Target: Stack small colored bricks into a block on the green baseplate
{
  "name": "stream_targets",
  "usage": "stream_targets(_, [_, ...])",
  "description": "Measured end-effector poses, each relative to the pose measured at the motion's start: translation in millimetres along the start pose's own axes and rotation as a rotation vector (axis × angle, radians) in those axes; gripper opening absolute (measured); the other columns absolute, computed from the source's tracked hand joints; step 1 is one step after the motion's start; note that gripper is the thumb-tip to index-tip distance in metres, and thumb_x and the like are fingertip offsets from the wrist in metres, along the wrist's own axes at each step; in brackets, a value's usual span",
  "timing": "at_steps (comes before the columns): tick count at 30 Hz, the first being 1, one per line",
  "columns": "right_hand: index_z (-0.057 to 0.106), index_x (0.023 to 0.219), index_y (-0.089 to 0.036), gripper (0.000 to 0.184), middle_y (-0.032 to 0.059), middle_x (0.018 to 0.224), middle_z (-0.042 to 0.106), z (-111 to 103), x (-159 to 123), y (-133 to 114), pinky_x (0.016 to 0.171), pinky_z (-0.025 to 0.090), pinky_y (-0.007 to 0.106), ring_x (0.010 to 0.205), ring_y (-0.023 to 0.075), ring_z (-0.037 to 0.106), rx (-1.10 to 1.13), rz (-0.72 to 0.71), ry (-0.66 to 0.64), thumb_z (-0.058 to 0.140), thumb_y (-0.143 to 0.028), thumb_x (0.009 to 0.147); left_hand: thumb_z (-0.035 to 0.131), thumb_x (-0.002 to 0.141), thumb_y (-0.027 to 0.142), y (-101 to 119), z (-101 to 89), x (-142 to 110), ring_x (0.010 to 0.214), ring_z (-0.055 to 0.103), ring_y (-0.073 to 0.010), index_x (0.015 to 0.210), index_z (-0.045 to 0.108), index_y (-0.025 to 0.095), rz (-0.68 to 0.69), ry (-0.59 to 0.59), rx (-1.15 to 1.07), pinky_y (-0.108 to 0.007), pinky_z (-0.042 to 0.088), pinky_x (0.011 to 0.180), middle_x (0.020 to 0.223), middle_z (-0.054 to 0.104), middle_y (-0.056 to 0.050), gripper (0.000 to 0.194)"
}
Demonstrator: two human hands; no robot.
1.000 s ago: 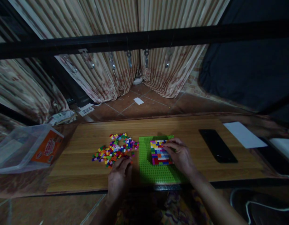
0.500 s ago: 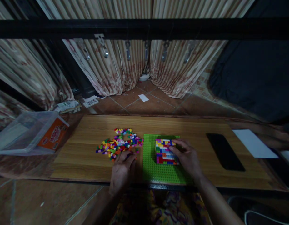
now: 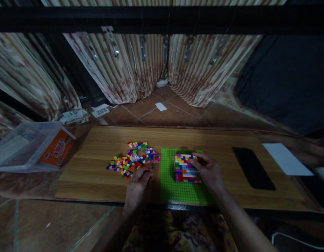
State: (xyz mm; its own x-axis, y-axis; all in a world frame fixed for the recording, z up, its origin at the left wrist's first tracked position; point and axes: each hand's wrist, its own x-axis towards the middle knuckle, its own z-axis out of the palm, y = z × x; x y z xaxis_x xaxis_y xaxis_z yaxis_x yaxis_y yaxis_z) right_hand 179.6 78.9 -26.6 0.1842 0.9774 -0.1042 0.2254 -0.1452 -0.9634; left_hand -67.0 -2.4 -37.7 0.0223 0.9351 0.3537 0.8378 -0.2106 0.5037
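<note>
A green studded baseplate [image 3: 181,190] lies near the front edge of a wooden board [image 3: 98,182]. On it stands a square block of many-coloured small bricks [image 3: 185,168]. My right hand [image 3: 210,174] rests against the block's right side, fingers curled onto its top right corner. My left hand [image 3: 138,189] lies on the board left of the baseplate, fingers curled and fingertips at the near edge of a loose pile of small coloured bricks [image 3: 132,160]. What the fingertips hold is hidden.
A black phone [image 3: 253,168] lies on the board's right part, a white sheet [image 3: 286,159] beyond it. A clear plastic tub with an orange label [image 3: 33,148] sits at the left. Striped curtains [image 3: 140,70] and tiled floor lie behind; a black bar [image 3: 162,19] crosses overhead.
The view has shifted slightly. My left hand has crept a little toward the loose pile. My right hand stays on the brick block's right side.
</note>
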Motion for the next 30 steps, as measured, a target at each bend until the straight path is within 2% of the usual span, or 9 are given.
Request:
stream_targets(4, [0.071,0.097,-0.016,0.052,0.0046,0.074,0.07,1.3,3.3,5.1,0.054,0.051,0.03,0.062,0.0187,0.063,0.032,-0.006,-0.021,0.077,-0.051,0.06,0.049,0.088,0.022,15.2,-2.7,6.1,0.089,0.063,-0.0172,0.086,0.067,0.021,-0.091,-0.026,-0.162,-0.029,0.05,0.08,0.096,0.066,-0.005,0.018])
stream_targets(8, [0.071,0.099,-0.016,0.051,0.0057,0.08,0.072,-0.8,4.0,5.7,0.059,0.053,0.032,0.066,0.0197,0.065,0.082,-0.013,-0.03,0.077,-0.05,0.061,0.055,0.083,0.025,35.8,-0.1,12.4,0.071,0.063,-0.0142,0.083,0.066,0.02,-0.283,-0.118,-0.491,-0.024,0.05,0.066,0.077,0.068,-0.001,0.012])
stream_targets(13, [0.071,0.095,-0.018,0.034,0.0088,0.096,0.073,-13.1,-17.6,2.3,0.08,0.052,0.039,0.086,0.022,0.066,0.105,-0.206,0.189,0.066,-0.046,0.077,0.065,0.075,0.028,57.5,10.3,15.8,0.065,0.062,-0.0134,0.079,0.067,0.017,-0.513,-0.136,-0.904,-0.021,0.049,0.058,0.07,0.068,-0.001,0.012])
stream_targets(15, [0.072,0.091,-0.019,0.028,0.0081,0.095,0.072,-17.0,-33.9,-0.9,0.081,0.052,0.038,0.088,0.0218,0.066,0.075,-0.241,0.147,0.063,-0.043,0.08,0.067,0.073,0.029,65.0,13.5,17.6,0.063,0.062,-0.013,0.079,0.068,0.016,-0.564,-0.155,-1.005,-0.021,0.048,0.055,0.069,0.068,-0.001,0.014])
stream_targets(17, [0.073,0.093,-0.022,0.024,0.0066,0.094,0.072,-18.3,-50.8,-5.6,0.08,0.052,0.036,0.087,0.0208,0.066,0.029,-0.258,0.019,0.061,-0.041,0.083,0.068,0.072,0.029,72.4,15.9,20.1,0.062,0.063,-0.0132,0.081,0.07,0.016,-0.593,-0.175,-1.071,-0.021,0.048,0.055,0.069,0.069,-0.001,0.016])
stream_targets(19, [0.072,0.097,-0.024,0.022,0.0053,0.095,0.072,-17.6,-64.9,-11.6,0.081,0.051,0.035,0.09,0.0201,0.065,-0.003,-0.284,-0.081,0.06,-0.038,0.085,0.069,0.071,0.029,79.4,17.8,22.9,0.063,0.064,-0.0135,0.084,0.071,0.016,-0.589,-0.186,-1.104,-0.022,0.049,0.056,0.071,0.07,-0.002,0.018])
stream_targets(23, [0.07,0.102,-0.027,0.02,0.0043,0.1,0.07,-15.1,-79.3,-23.3,0.087,0.05,0.034,0.096,0.0189,0.064,-0.022,-0.347,-0.143,0.057,-0.033,0.089,0.065,0.076,0.026,91.3,21.4,26.4,0.069,0.066,-0.0145,0.089,0.071,0.017,-0.466,-0.202,-1.065,-0.025,0.054,0.066,0.08,0.073,-0.003,0.017])
stream_targets(30, [0.069,0.105,-0.029,0.021,0.0041,0.103,0.069,-19.7,-78.1,-25.1,0.087,0.052,0.034,0.098,0.0186,0.064,-0.081,-0.445,-0.188,0.053,-0.03,0.091,0.058,0.083,0.018,106.1,16.5,28.3,0.081,0.069,-0.0145,0.095,0.068,0.021,-0.198,-0.168,-0.758,-0.025,0.054,0.076,0.09,0.073,-0.002,0.016])
